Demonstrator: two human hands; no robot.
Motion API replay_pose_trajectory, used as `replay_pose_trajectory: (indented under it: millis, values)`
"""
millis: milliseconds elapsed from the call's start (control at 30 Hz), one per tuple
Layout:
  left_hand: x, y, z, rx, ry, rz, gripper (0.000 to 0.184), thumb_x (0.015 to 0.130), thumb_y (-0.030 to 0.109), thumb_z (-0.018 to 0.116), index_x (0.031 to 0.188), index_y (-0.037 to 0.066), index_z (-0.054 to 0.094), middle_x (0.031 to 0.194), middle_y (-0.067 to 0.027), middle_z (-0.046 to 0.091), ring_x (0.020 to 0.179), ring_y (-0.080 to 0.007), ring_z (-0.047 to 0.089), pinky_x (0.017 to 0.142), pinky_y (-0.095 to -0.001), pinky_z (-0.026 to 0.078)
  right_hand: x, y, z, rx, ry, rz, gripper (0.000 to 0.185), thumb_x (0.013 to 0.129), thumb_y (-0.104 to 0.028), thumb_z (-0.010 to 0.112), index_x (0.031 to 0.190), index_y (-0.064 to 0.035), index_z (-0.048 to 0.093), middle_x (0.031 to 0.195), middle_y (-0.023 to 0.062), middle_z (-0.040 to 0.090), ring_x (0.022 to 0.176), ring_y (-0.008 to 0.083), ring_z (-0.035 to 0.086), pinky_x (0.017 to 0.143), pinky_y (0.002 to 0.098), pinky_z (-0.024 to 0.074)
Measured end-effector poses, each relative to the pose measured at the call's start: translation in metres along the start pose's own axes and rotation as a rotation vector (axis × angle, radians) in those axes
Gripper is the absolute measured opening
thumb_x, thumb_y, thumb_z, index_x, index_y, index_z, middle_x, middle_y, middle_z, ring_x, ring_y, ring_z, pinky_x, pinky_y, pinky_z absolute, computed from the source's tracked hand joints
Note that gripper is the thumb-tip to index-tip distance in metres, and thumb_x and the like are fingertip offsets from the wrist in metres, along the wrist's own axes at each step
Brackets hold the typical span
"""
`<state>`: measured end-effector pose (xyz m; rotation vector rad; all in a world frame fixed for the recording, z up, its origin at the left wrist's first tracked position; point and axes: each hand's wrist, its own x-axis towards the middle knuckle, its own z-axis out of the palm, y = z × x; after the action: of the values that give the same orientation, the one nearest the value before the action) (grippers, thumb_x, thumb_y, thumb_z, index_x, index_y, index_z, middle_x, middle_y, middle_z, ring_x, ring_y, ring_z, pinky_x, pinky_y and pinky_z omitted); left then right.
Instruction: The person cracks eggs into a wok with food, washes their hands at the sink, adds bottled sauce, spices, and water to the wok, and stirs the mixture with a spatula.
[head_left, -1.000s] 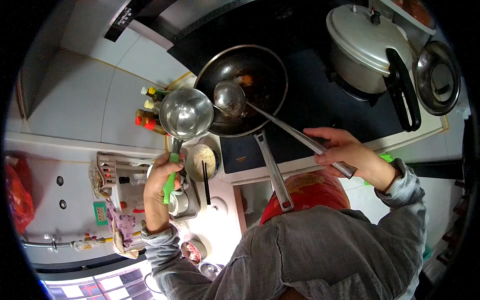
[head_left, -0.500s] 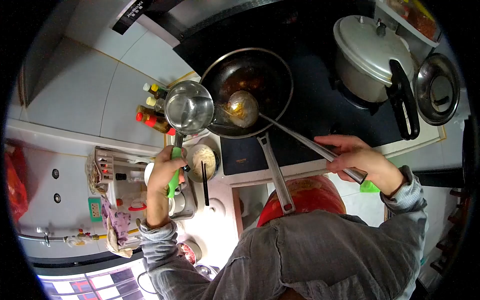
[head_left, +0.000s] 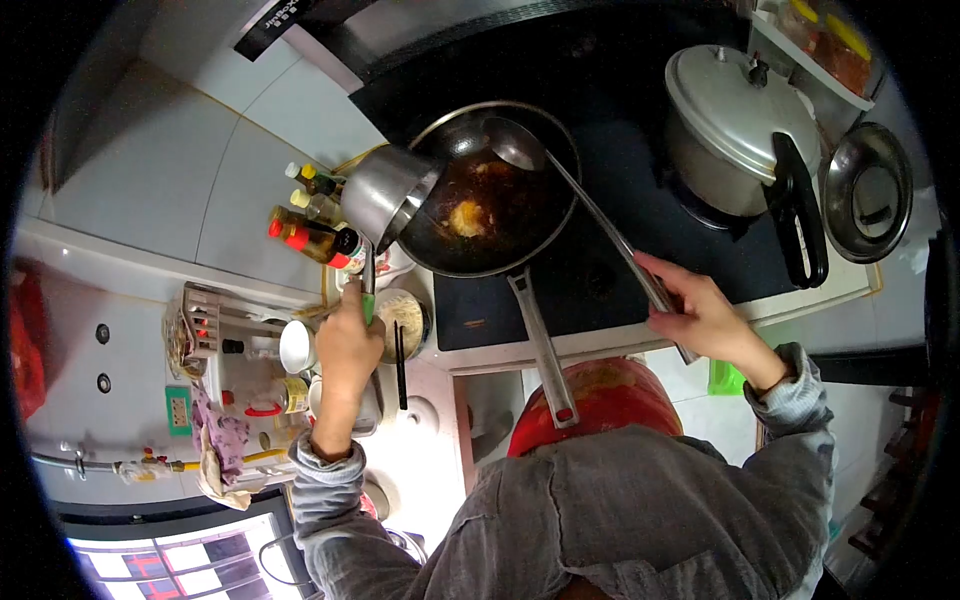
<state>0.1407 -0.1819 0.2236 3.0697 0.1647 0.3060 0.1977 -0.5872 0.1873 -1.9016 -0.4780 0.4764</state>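
Note:
My left hand (head_left: 350, 348) is closed around the green-tipped handle of a small metal saucepan (head_left: 385, 195). The saucepan is tipped over the left rim of a dark wok (head_left: 548, 225), its mouth facing the wok's inside. In the wok lie brown liquid and a pale yellow lump (head_left: 466, 217). My right hand (head_left: 697, 308) grips the end of a long metal ladle (head_left: 612, 235), whose bowl rests near the wok's far side. The wok's handle (head_left: 542, 350) points toward me, with no hand on it.
A pressure cooker (head_left: 735, 140) stands on the right of the black cooktop (head_left: 620, 160), a metal lid (head_left: 868, 195) beside it. Sauce bottles (head_left: 305, 240) line the left wall. Near my left hand, a bowl (head_left: 402, 318) holds pale food and black chopsticks (head_left: 401, 370).
My left hand has tilted the saucepan from nearly level to steeply tipped toward the wok. The ladle's bowl has moved from the middle of the wok to its far side.

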Motion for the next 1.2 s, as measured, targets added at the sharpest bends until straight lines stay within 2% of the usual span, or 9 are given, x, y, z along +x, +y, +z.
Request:
replay_pose_trajectory:
  millis: [200, 367, 467, 567, 700, 933, 967, 1033, 1200]
  values:
    - [-0.01, 0.011, 0.004, -0.023, 0.119, -0.137, 0.05, 0.066, 0.008, 0.061, 0.114, 0.007, 0.046, 0.076, -0.0214, 0.06, 0.067, -0.0403, 0.057, 0.06, -0.0477, 0.045, 0.026, -0.009, 0.002, -0.259, 0.053, -0.022, 0.061, 0.07, -0.006, 0.058, 0.129, -0.0063, 0.04, 0.069, 0.0163, 0.056, 0.053, 0.0225, 0.053, 0.054, 0.0322, 0.0443]
    - [-0.044, 0.023, -0.006, -0.882, 0.197, -0.542, 0.032, 0.076, -0.002, 0.052, 0.107, 0.0, 0.046, 0.063, -0.0007, 0.048, 0.043, -0.0053, 0.042, 0.036, -0.0193, 0.033, 0.05, 0.025, 0.008, -0.228, 0.075, -0.117, 0.06, 0.071, -0.006, 0.057, 0.129, -0.0082, 0.039, 0.09, 0.0204, 0.059, 0.063, 0.0273, 0.058, 0.06, 0.0352, 0.0462]
    - [-0.081, 0.021, -0.013, -1.044, 0.265, -0.673, 0.029, 0.076, -0.001, 0.054, 0.103, -0.003, 0.046, 0.066, -0.0039, 0.052, 0.041, -0.0079, 0.043, 0.035, -0.0199, 0.034, 0.058, 0.028, 0.01, -0.207, 0.005, -0.081, 0.062, 0.072, -0.005, 0.057, 0.13, -0.0092, 0.036, 0.1, 0.0215, 0.057, 0.074, 0.031, 0.059, 0.066, 0.0355, 0.0469]
    - [-0.13, 0.019, -0.018, -1.058, 0.378, -0.82, 0.033, 0.075, 0.0, 0.055, 0.107, -0.002, 0.047, 0.066, -0.0044, 0.052, 0.04, -0.0086, 0.044, 0.034, -0.0197, 0.034, 0.061, 0.042, 0.011, -0.267, 0.045, -0.182, 0.06, 0.074, -0.001, 0.056, 0.131, -0.0106, 0.038, 0.097, 0.0184, 0.058, 0.068, 0.0214, 0.058, 0.062, 0.0288, 0.0453]
    - [-0.196, 0.004, -0.025, -1.123, 0.49, -0.975, 0.033, 0.075, 0.001, 0.054, 0.107, -0.003, 0.047, 0.065, -0.0054, 0.053, 0.037, -0.0105, 0.045, 0.034, -0.02, 0.034, 0.058, 0.041, 0.01, -0.437, 0.025, -0.245, 0.062, 0.074, -0.002, 0.055, 0.131, -0.0137, 0.036, 0.111, 0.0201, 0.053, 0.094, 0.0368, 0.054, 0.079, 0.0412, 0.046]
    - [-0.306, -0.065, 0.008, -1.391, 0.619, -1.185, 0.026, 0.075, 0.003, 0.054, 0.1, -0.004, 0.054, 0.073, -0.0097, 0.06, 0.04, -0.0117, 0.047, 0.033, -0.0199, 0.035, 0.038, 0.015, 0.036, -0.799, 0.048, -0.116, 0.057, 0.078, -0.007, 0.052, 0.131, -0.0207, 0.037, 0.104, 0.0217, 0.055, 0.088, 0.0402, 0.055, 0.075, 0.0455, 0.0458]
    - [-0.317, -0.067, 0.005, -1.435, 0.55, -1.155, 0.025, 0.081, 0.007, 0.05, 0.103, -0.003, 0.052, 0.079, -0.0111, 0.061, 0.055, -0.0096, 0.056, 0.04, -0.0162, 0.04, 0.04, 0.022, 0.039, -0.831, 0.071, -0.127, 0.056, 0.078, -0.007, 0.051, 0.131, -0.0212, 0.037, 0.105, 0.0217, 0.055, 0.088, 0.0403, 0.055, 0.075, 0.0453, 0.0459]
    - [-0.338, -0.075, 0.017, -1.596, 0.765, -1.149, 0.024, 0.079, 0.01, 0.052, 0.1, -0.002, 0.054, 0.088, -0.011, 0.062, 0.054, -0.0081, 0.055, 0.037, -0.0121, 0.039, 0.04, 0.025, 0.051, -0.85, 0.094, -0.156, 0.056, 0.078, -0.006, 0.051, 0.13, -0.0213, 0.038, 0.105, 0.0217, 0.055, 0.089, 0.04, 0.055, 0.076, 0.0451, 0.0458]
    - [-0.37, -0.083, 0.017, -1.5, 0.827, -1.441, 0.021, 0.072, 0.014, 0.056, 0.091, 0.005, 0.055, 0.06, -0.0018, 0.051, 0.038, -0.0086, 0.045, 0.03, -0.0186, 0.03, 0.04, 0.022, 0.07, -0.679, 0.106, -0.18, 0.058, 0.076, -0.003, 0.056, 0.129, -0.0202, 0.04, 0.116, 0.0185, 0.053, 0.102, 0.0375, 0.052, 0.083, 0.0417, 0.0438]
